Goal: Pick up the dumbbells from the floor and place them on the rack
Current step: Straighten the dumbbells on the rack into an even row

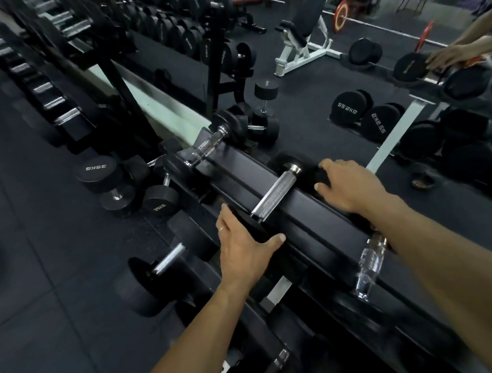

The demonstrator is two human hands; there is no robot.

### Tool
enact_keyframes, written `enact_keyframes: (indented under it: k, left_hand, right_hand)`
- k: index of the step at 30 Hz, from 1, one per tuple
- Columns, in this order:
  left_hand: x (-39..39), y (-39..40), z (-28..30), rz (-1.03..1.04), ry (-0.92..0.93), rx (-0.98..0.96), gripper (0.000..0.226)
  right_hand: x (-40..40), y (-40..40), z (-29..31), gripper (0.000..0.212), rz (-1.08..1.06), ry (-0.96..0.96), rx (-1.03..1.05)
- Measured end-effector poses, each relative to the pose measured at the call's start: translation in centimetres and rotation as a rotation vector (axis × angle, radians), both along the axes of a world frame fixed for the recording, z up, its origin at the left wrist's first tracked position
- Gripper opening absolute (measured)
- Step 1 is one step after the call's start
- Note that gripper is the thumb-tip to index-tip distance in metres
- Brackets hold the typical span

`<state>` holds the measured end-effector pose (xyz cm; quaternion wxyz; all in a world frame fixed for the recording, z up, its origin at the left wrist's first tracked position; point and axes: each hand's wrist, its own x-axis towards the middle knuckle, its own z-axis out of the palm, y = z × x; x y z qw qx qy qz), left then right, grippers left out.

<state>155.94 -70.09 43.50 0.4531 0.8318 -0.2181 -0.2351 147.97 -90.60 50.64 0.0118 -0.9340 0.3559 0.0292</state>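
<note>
Head view: black-ended, chrome-handled dumbbell (279, 192) across rack (319, 211).

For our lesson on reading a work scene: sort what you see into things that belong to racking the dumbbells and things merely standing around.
Belongs to the job:
- dumbbell under both hands
- left hand on its near head
- right hand on its far head
- rack
- 35KG dumbbells on the floor

Just standing around:
- white bench
- red barbell plate
- mirror

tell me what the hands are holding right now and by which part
Both hold one black round-headed dumbbell with a knurled chrome handle, lying across the black rack's top rail. The left hand grips its near head, the right hand its far head; the handle is untouched.
</note>
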Motion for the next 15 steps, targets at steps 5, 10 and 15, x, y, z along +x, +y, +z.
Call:
enact_keyframes:
  k: [5, 10, 15]
  left_hand:
    - [-6.0, 0.1, -0.4, 0.018, -0.276, -0.108, 0.094]
    - [-12.2, -0.2, -0.8, -0.199, -0.215, -0.065, 0.097]
    - [-16.4, 0.2, -0.8, -0.291, 0.023, 0.021, 0.118]
  right_hand:
    - [-5.6, -0.1, 1.3, 0.052, -0.085, -0.07, -0.003]
    - [-11.1, 0.1, 1.1, 0.065, -0.263, -0.151, 0.271]
    - [-12.9, 0.2, -0.1, 0.041, -0.269, -0.272, 0.414]
